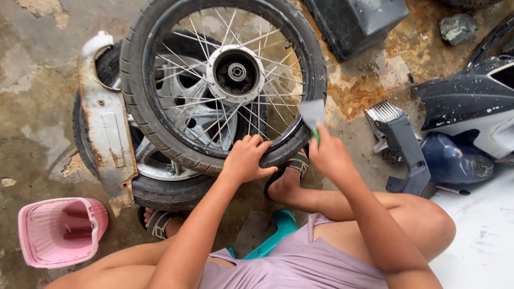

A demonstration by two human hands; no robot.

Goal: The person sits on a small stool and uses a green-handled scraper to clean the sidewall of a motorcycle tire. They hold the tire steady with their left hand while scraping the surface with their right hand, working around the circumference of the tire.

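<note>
Your lilac dress (300,262) fills the near edge, with a teal stool (278,230) under you and your sandalled feet planted on the wet concrete floor (32,107). Your left hand (245,159) is closed over the near rim of the spoked wheel (222,80), fingers curled onto the tyre. Your right hand (329,155), just right of it, grips a green-handled scraper (312,119) with its blade raised beside the tyre's right edge. That wheel leans on a second wheel (160,171) and a rusty metal guard (104,123). A pink basket (59,230) lies near left; dark scooter panels (471,107) sit far right.
</note>
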